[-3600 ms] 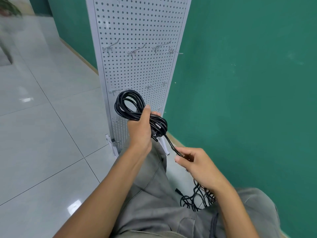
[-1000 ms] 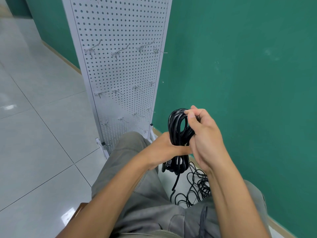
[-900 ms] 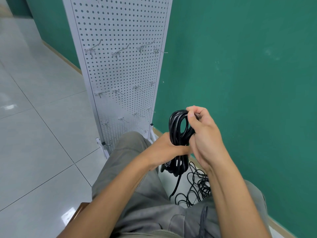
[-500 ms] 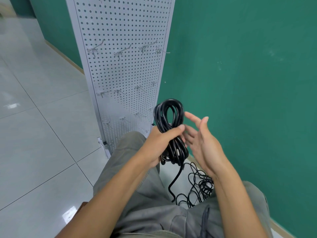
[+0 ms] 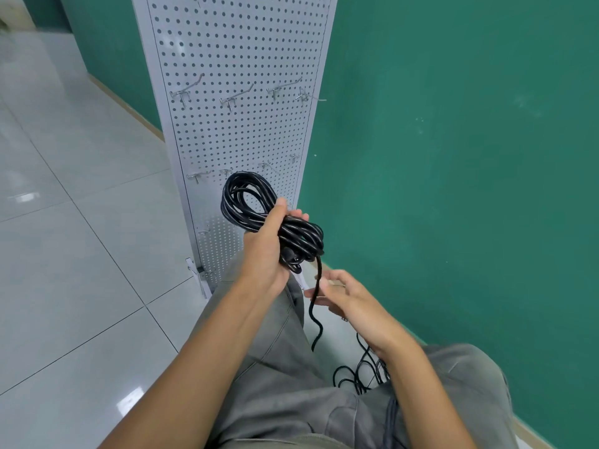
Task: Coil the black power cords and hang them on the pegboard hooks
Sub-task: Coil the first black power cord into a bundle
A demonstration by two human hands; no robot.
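The left hand (image 5: 264, 254) grips the coil (image 5: 265, 218) at its waist, fingers curled round the strands, in front of the pegboard (image 5: 240, 59); the right hand (image 5: 350, 303) is below with fingers loosely spread beside the hanging tail (image 5: 316, 306), seemingly not yet pinching it. The tail should be caught and wound snugly round the waist, leaving the top loop free for a hook (image 5: 201, 175). More cord (image 5: 359, 374) tangled on the floor (image 5: 81, 254) by the knees could snag.
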